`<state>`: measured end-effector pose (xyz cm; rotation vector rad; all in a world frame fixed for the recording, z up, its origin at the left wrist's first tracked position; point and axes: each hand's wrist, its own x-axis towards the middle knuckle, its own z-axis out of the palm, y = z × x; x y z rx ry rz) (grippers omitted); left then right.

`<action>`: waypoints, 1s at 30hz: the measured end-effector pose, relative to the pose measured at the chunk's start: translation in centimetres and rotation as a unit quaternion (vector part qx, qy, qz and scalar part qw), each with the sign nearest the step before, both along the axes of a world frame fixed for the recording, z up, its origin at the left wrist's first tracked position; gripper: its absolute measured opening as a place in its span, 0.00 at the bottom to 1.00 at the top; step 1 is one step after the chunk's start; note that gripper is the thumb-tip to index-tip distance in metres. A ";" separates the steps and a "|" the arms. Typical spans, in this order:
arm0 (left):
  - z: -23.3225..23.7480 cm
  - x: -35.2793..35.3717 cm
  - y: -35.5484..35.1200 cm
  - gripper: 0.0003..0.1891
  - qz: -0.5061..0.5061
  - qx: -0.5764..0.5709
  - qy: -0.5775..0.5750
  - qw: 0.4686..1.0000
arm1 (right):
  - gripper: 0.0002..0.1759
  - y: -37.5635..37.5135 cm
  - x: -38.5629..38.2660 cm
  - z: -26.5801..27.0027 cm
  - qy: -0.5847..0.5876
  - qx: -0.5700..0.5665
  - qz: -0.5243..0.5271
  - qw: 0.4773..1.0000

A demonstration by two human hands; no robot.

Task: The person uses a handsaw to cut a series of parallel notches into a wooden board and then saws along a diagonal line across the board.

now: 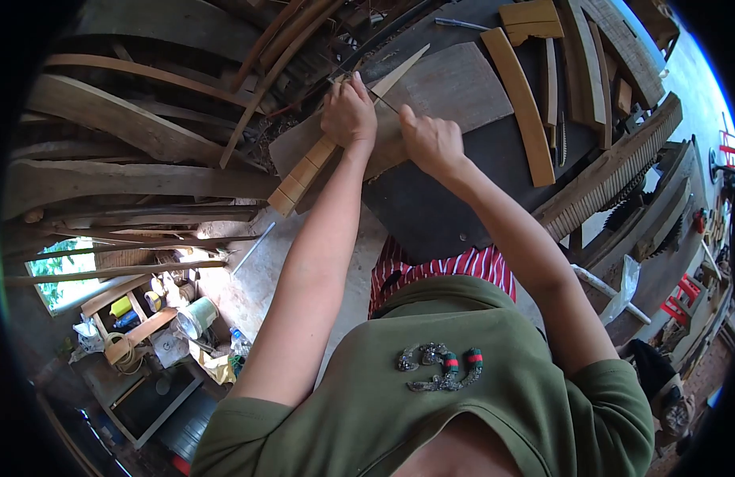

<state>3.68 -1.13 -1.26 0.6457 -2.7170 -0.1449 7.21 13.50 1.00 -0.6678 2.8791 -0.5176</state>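
A long, pale wooden strip (pixel 305 176) lies aslant, with cross lines along its near part and a tapered far end. It rests over a broad, flat board (pixel 455 87). My left hand (pixel 350 114) is closed at the middle of the strip, fingers wrapped round one end of a thin dark rod (pixel 386 102). Across the strip, the rod runs to my right hand (pixel 433 140), which is closed round its other end, just above the board. The kind of tool is mostly hidden by my fingers.
Beneath the board is a dark tabletop (pixel 439 195). A curved wooden piece (pixel 520 107) and a notched block (pixel 531 21) lie to its right. Several long timbers (pixel 121 119) crowd the left. A ridged wooden beam (pixel 614 171) stands at the right. Low left are tools and a bucket (pixel 196 316).
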 end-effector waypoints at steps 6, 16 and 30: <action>-0.1 0.1 -0.1 0.23 -0.003 0.000 -0.002 1.000 | 0.07 1.2 0.8 1.0 -0.042 0.037 0.008 0.998; -0.2 0.1 -0.2 0.26 0.000 0.019 0.003 1.000 | 0.07 2.5 2.2 0.9 -0.037 0.021 -0.001 0.999; -0.4 0.0 -0.3 0.26 -0.002 0.024 0.012 1.000 | 0.06 2.5 2.2 1.2 -0.033 0.042 0.007 0.999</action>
